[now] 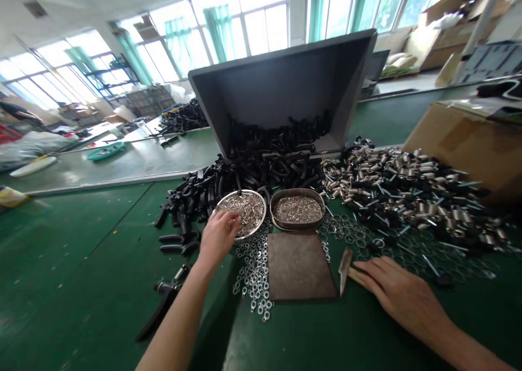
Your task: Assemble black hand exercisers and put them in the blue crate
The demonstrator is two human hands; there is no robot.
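My left hand (pixel 220 235) is over the near left rim of a round metal plate (pixel 263 218) filled with small metal pins (pixel 247 210). Its thumb and fingers are pinched together, and whatever is between them is too small to make out. On the right, my right hand (pixel 402 289) is closed around the wooden handle of a hammer (pixel 345 267), whose head rests close to the table. Between the hands lies a flat brown metal slab (pixel 300 267). Small ring-ended metal pieces (pixel 256 273) are scattered along the slab's left side.
An oval tin (pixel 277 221) of tiny metal parts stands behind the slab. Black curved handles (pixel 212 189) spill from a tilted grey bin (pixel 285 82). Metal cylinders with bolts (pixel 408 186) and thin wire rings (pixel 354 232) pile up rightward, near a cardboard box (pixel 468 137).
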